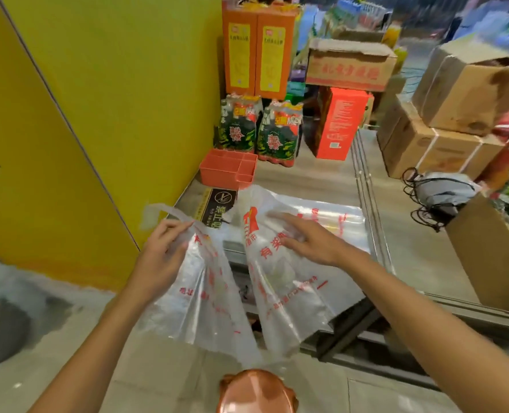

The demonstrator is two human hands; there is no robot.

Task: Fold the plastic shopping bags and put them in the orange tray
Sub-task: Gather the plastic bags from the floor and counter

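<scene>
Clear plastic shopping bags with red print lie over the near edge of a grey counter [312,174]. My left hand [165,242] grips one bag [199,296] near its handle, and that bag hangs down off the counter. My right hand [305,236] lies with straight fingers on a second bag [289,281], which partly hangs over the edge. More bags [336,222] lie flat beneath it. The orange tray [227,169], with several compartments, stands empty at the counter's far left, beyond the bags.
A yellow wall [98,99] runs along the left. Green bottle packs [259,129], orange cartons [257,49] and a red box [341,123] stand behind the tray. Cardboard boxes [443,120] pile up at the right. A copper-coloured object [256,391] sits below.
</scene>
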